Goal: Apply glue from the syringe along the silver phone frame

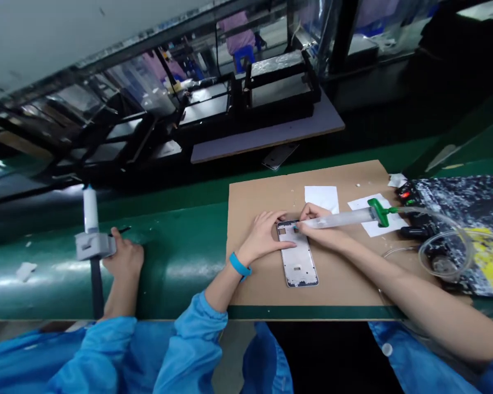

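A long glossy green workbench (181, 273) runs right across the middle of the frame, and a pale grey overhead panel (66, 38) slants over the upper left. On the bench, right of centre, lies a flat brown cardboard-like sheet (254, 293). At the right edge sits a black-and-white mottled box (456, 200) with a yellow patch. A thin lilac-grey board (267, 139) stretches across the upper middle, bearing black frames with shiny pale panels (281, 92); beyond them, blurred, I see someone in pink clothing (236, 33).

The person's left hand (261, 235) rests in the centre of the frame, thumb and fingers spread apart, over a silvery phone-shaped plate (299, 260). That plate lies on the brown sheet, the thumb across its face. A co-worker's hand (125, 257) is well apart at the left, near a white cylinder with a blue tip (91, 210). Just right of the left hand — nearly meeting it — the right hand (318, 232) is closed around a translucent white syringe (345, 219), its nozzle at the plate's upper end. A green cap (380, 212) joins the syringe to clear tubing (419, 209). Smaller still: a white paper square (322, 198) behind the right hand, and a bright blue wristband (240, 266) on the left wrist.
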The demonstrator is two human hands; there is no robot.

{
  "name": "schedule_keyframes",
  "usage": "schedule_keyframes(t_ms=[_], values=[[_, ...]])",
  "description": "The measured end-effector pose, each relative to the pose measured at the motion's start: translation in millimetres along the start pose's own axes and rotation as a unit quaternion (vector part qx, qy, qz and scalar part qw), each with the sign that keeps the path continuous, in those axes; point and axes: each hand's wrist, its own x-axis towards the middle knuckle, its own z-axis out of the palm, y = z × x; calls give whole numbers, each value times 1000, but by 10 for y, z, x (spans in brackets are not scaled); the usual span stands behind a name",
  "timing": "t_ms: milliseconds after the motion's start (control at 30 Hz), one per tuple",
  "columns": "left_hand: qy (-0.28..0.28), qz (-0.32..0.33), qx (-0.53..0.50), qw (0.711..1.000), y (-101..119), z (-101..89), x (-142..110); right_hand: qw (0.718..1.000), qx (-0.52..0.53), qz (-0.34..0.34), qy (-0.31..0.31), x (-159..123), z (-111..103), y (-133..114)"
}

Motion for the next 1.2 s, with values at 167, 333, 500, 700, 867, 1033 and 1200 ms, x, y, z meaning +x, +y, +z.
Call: schedule_keyframes(t_ms=[167, 333, 500, 700, 867, 1033, 1200], values=[[-2, 7, 6, 1000, -24, 56, 28, 999, -38, -4, 15, 35, -22, 67], [3, 24, 13, 1000, -13, 68, 29, 998, -59, -3, 16, 31, -35, 51], [4, 29, 18, 999, -24, 80, 28, 997, -71, -4, 19, 32, -26, 45], [0, 25, 27, 999, -13, 76, 33, 997, -76, 7, 9, 45, -21, 20], [1, 23, 25, 999, -15, 76, 36, 997, -70, 10, 7, 40, -17, 8], [-2, 20, 24, 1000, -26, 79, 33, 997, -70, 11, 5, 37, -20, 8], [-6, 16, 23, 1000, -13, 66, 23, 997, -75, 5, 2, 38, -26, 34]])
